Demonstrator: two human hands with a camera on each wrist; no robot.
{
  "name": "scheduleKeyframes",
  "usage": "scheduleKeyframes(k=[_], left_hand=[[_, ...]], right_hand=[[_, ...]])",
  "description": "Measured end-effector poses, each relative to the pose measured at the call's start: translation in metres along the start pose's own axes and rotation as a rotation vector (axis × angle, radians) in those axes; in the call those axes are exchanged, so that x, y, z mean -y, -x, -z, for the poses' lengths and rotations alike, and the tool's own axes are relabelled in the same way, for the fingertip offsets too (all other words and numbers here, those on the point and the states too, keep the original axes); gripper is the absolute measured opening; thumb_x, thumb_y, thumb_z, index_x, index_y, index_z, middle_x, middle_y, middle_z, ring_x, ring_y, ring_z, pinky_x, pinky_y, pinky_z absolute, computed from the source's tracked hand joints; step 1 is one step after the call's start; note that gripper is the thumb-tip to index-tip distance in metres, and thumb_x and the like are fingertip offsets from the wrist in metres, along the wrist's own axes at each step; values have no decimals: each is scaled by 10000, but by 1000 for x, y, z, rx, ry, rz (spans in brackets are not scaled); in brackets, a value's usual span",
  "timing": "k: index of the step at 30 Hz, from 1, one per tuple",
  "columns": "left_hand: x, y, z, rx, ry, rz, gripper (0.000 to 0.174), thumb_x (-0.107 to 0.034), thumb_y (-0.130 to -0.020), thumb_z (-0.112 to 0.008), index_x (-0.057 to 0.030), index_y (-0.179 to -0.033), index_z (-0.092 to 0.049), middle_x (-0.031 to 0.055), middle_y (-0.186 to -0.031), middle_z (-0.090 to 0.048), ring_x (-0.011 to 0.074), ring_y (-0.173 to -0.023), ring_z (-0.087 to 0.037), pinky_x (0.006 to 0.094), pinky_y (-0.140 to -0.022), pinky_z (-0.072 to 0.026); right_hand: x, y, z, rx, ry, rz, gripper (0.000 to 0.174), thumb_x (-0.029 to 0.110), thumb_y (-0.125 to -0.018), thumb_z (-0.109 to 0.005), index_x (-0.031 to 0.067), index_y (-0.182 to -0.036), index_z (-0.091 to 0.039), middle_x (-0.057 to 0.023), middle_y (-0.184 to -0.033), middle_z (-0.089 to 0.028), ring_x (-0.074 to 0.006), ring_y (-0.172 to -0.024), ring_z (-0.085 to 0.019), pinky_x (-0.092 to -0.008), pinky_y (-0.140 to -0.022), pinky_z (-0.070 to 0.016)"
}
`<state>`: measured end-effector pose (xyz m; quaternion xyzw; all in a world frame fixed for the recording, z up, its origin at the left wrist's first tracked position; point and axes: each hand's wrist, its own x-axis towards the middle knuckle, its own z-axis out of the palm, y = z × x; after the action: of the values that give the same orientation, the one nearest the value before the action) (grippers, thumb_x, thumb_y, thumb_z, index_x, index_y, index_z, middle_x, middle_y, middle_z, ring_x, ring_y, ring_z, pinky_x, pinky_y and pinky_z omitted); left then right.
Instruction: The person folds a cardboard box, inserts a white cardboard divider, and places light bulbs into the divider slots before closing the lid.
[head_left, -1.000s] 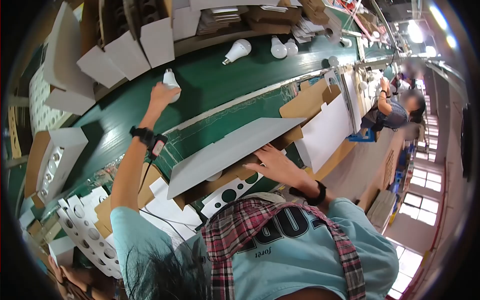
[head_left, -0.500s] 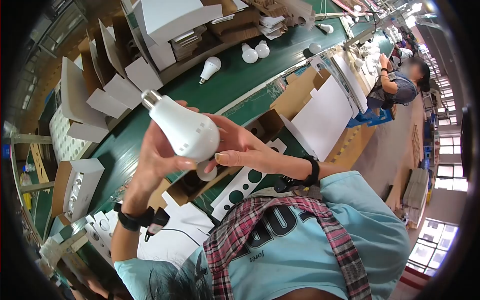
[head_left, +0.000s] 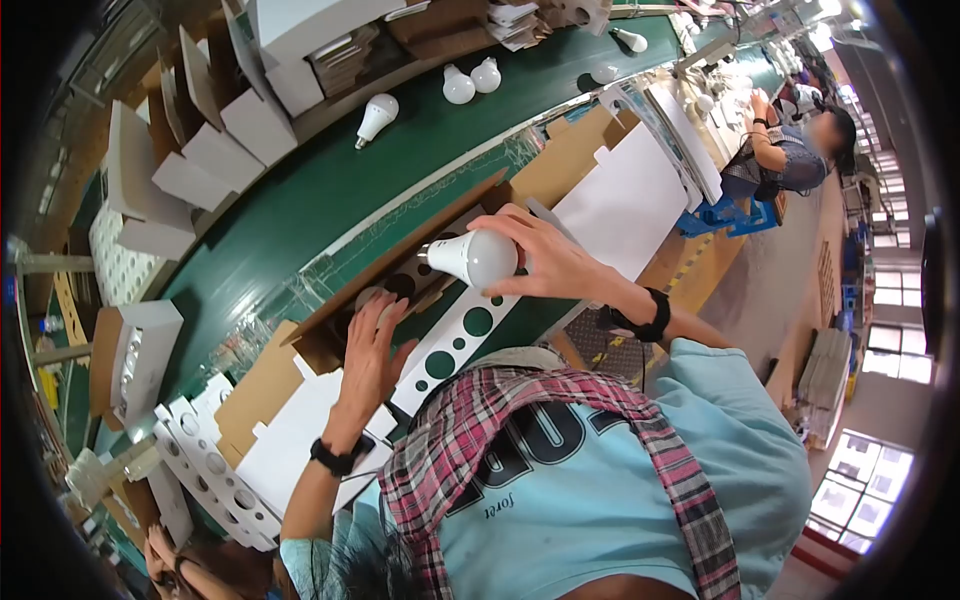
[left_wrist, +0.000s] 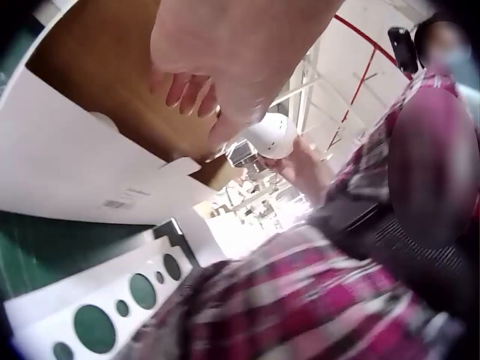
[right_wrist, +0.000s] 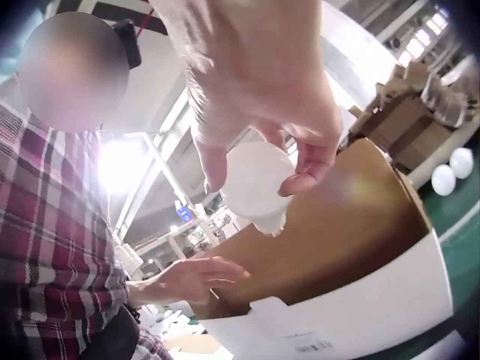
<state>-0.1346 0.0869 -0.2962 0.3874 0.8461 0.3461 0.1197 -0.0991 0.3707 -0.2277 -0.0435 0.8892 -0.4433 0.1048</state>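
In the head view my right hand [head_left: 555, 260] holds a white light bulb [head_left: 490, 258] by its round end, with the screw base pointing left over a long open carton [head_left: 425, 222]. The right wrist view shows thumb and fingers around the bulb [right_wrist: 255, 176], above the carton's brown inside [right_wrist: 337, 232]. My left hand [head_left: 368, 360] reaches over the carton's left end, its fingers fairly straight beside the pale round top of another bulb [head_left: 368, 298] inside. That hand [right_wrist: 191, 281] also appears with extended fingers in the right wrist view. A white strip with holes [head_left: 455, 345] lies along the carton's near side.
Several bulbs, one of them a longer bulb [head_left: 378, 118], lie on the green belt [head_left: 300, 190] beyond the carton. Open boxes [head_left: 215, 150] line the far side. A smaller box of bulbs [head_left: 140, 350] stands at left. Another person [head_left: 790, 160] works at right.
The left hand picked a bulb off the belt and brought it to the right hand, which now holds it alone. The left hand has moved down to the carton, whose white lid flap no longer covers it.
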Motion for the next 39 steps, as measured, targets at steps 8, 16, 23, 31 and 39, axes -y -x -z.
scheduleKeyframes(k=[8,16,23,31,39], left_hand=[[50,1,-42,78,-187,-45,409,-33,-750,-572,-102,-1153,-581,125,-1230,-486,290,-1261,-377,470,-1050,-270],[50,0,-45,64,-208,-33,363,-64,-771,-549,-117,-1127,-601,94,-1202,-514,280,-1244,-390,476,-1033,-275],[48,4,-41,71,-186,-6,400,-26,-756,-520,-112,-1140,-590,89,-1207,-517,275,-1258,-385,496,-1046,-263],[58,28,-20,98,-158,46,418,40,-687,-556,-84,-1083,-607,94,-1162,-540,290,-1233,-397,513,-1042,-267],[64,32,-16,132,-29,71,359,-159,-702,-689,-131,-1056,-636,112,-1179,-547,323,-1211,-426,510,-1037,-277]], right_hand=[[-45,-66,-55,330,331,-268,763,437,-675,-685,-71,-1197,-457,-266,-1192,-505,-393,-1088,-498,-424,-951,-401],[-93,-83,-108,247,429,-4,635,415,-686,-678,-84,-1061,-560,-291,-1143,-525,-400,-1070,-514,-420,-948,-405],[-82,-72,-113,83,553,204,635,449,-724,-672,-92,-1040,-569,-283,-1012,-584,-397,-985,-562,-417,-874,-456],[39,-119,73,671,-232,-230,352,261,-911,-537,4,-1147,-579,-87,-918,-663,-130,-754,-636,-252,-701,-507],[-81,-286,57,397,-195,-369,450,368,-889,-569,21,-1176,-549,-83,-983,-633,-122,-852,-619,-215,-784,-500]])
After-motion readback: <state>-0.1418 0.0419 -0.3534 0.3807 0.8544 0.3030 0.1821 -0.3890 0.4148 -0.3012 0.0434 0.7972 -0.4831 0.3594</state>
